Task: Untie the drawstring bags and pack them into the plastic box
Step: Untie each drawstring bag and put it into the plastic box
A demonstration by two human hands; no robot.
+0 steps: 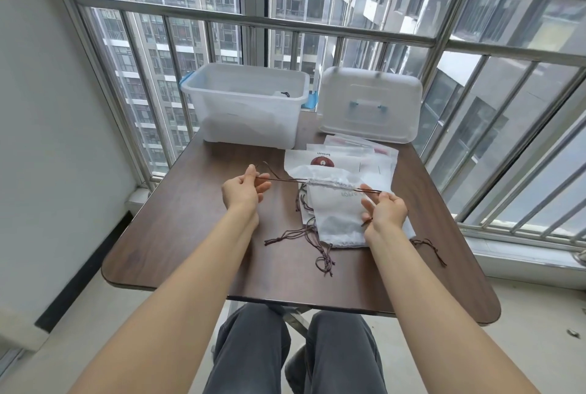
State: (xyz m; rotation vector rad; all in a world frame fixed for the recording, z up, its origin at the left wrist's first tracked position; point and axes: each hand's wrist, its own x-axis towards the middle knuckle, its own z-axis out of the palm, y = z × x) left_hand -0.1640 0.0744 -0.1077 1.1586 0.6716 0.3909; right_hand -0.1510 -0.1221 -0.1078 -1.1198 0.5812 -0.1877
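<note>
A white drawstring bag hangs between my hands above the brown table, its mouth gathered tight. My left hand pinches the dark cord pulled out to the left. My right hand pinches the cord on the right side of the bag. More white bags lie flat in a pile beneath and behind it, their brown cords trailing toward me. The open clear plastic box stands at the table's far left, with at least one bag inside.
The box's clear lid leans at the far right of the table against the window railing. A white wall runs along the left. My knees are under the table's near edge.
</note>
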